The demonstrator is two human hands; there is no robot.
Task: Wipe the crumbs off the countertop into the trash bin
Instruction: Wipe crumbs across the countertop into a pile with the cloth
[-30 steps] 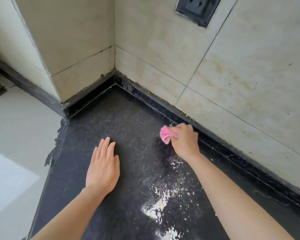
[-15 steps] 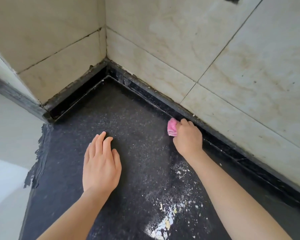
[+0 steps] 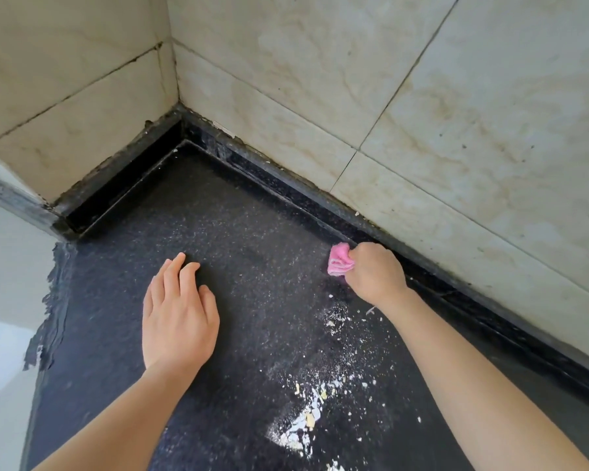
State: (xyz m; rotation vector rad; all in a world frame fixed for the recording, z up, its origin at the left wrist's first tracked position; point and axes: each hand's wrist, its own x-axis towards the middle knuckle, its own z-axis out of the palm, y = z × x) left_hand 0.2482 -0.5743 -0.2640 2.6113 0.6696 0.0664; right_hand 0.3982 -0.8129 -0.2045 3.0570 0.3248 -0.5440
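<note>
Crumbs lie on the dark speckled countertop in a pale trail. Its long axis runs from just below the right wrist down toward the near edge of the view, thin at the far end and thickest close to the person. The right hand is clenched round a bunched pink cloth. The cloth pokes out to the left of the knuckles and appears to sit on the surface, just beside the raised dark lip at the foot of the tiled wall. The whole trail therefore lies on the person's side of the cloth, beneath and just left of the right forearm, with the nearest flecks close to the wrist. The left hand rests palm down with fingers straight and relaxed, holding nothing, well to the left of the trail. The right hand is the nearer one and already sits beyond the far crumbs, so a pull toward the body along the trail looks like the natural stroke. No trash bin is in view, so I cannot tell where the sweep must end.
</note>
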